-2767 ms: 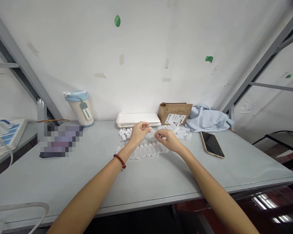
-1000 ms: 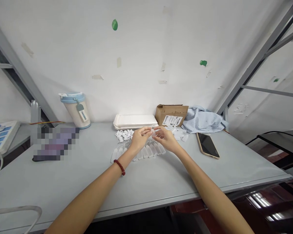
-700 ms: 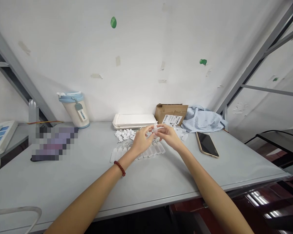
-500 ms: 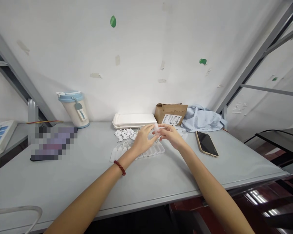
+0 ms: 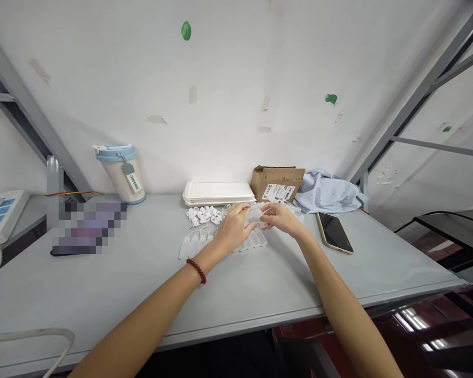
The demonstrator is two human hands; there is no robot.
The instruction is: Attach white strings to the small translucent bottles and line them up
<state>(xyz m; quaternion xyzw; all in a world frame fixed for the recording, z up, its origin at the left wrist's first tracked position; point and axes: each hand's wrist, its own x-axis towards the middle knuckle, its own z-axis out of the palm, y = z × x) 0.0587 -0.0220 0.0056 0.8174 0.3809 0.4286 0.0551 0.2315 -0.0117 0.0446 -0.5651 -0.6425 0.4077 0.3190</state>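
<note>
Plastic piece [image 5: 255,214] between left hand [image 5: 233,227] and right hand [image 5: 279,217].

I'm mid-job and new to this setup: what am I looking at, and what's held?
There's no machine: these are a person's bare left hand and right hand, seen from a camera worn on the head, looking forward and down. On the grey table, frosted pieces lie in a row by the hands, with small white parts heaped behind. Farther back are white trays, a cardboard box and a cloth; a phone lies right, a lidded cup stands left. Something translucent shows between the hands; whether either grips it, I cannot tell.
</note>
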